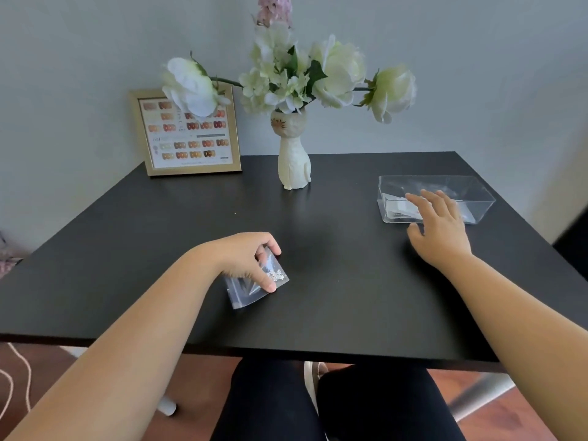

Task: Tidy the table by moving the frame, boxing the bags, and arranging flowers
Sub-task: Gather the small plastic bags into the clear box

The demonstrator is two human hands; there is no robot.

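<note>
A small clear zip bag (pixel 245 291) with tiny white pieces lies on the black table (pixel 159 237) near the front middle. My left hand (pixel 248 256) grips it between thumb and fingers. My right hand (pixel 439 227) hovers with fingers spread over the near edge of a clear plastic box (pixel 477 192) at the right, holding nothing. Other clear bags (pixel 397 206) lie inside the box. A gold picture frame (pixel 187 135) leans on the wall at the back left. White flowers (pixel 286 74) stand in a cat-shaped white vase (pixel 294 163) at the back middle.
A grey wall runs behind the table. My dark-clothed legs (pixel 334 405) show under the front edge. A cord (pixel 16 377) lies on the wooden floor at the left, and a metal table leg (pixel 477 396) stands at the lower right.
</note>
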